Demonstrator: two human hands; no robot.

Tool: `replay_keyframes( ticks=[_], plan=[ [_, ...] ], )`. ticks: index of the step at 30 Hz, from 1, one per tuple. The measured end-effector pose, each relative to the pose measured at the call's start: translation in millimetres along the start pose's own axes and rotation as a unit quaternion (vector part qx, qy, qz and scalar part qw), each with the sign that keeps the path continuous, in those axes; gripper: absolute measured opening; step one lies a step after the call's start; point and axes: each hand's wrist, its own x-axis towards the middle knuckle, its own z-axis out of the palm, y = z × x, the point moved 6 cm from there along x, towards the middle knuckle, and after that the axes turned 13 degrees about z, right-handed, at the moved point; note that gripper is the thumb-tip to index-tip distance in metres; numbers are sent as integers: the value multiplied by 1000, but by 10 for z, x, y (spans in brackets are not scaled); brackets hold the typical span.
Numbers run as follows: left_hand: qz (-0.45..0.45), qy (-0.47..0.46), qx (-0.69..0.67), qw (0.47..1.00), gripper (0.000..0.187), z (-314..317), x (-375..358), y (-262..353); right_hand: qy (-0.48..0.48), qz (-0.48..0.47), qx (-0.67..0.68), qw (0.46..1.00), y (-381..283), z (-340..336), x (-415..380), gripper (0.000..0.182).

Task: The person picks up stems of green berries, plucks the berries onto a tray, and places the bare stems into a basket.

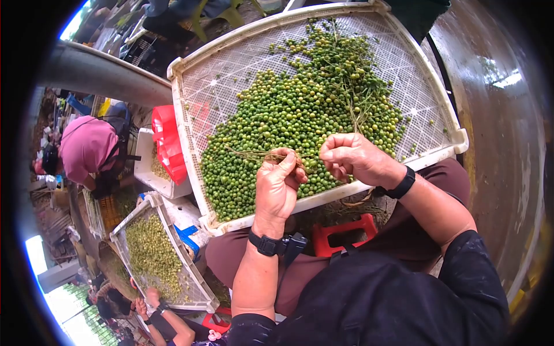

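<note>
A white mesh tray (199, 86) rests across the person's lap, holding many small round green and yellowish fruits (277, 115). Thin brown-green stems (251, 154) are pinched between the thumb and fingers of my left hand (278, 187), above the lower part of the tray. Just to the right, my right hand (358, 158) has its thumb and fingertips pressed together; whatever they hold is too small to make out. The two hands are close but apart. A heap of stemmed fruit (358, 81) lies in the upper right of the tray.
A red bag (167, 144) hangs by a white crate (144, 161) left of the tray. Lower left, a second tray (196, 282) holds paler fruits near a co-worker's hands (147, 303). A person in pink (89, 144) bends at far left. A red stool (346, 233) stands below.
</note>
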Motion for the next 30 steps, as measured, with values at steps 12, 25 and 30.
replay_keyframes(
  ticks=[12, 25, 30],
  plan=[
    [15, -37, 39, 998, 5, 39, 52, -72, 3, -6, 11, 1000, -28, -55, 55, 20],
    [30, -68, 51, 996, 9, 130, 8, -23, 52, 29, -191, 980, -56, -14, -60, 39],
    [40, -70, 101, 992, 9, 139, 4, -31, 9, 0, -102, 995, 96, -48, 53, 27]
  ],
)
